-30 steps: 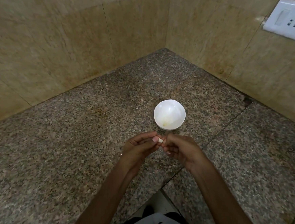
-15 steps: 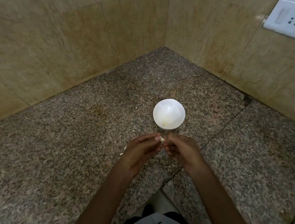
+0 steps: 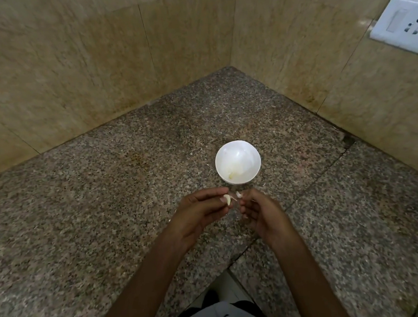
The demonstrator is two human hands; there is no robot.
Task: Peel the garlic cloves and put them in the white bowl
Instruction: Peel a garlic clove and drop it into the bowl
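Head view: left hand fingers pinch a pale garlic clove; right hand fingers pinch a skin scrap, just before the white bowl on the granite desk.

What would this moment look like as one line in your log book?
step: peeling | left hand: holds garlic clove | right hand: pinches skin piece | white bowl: on counter beyond the hands
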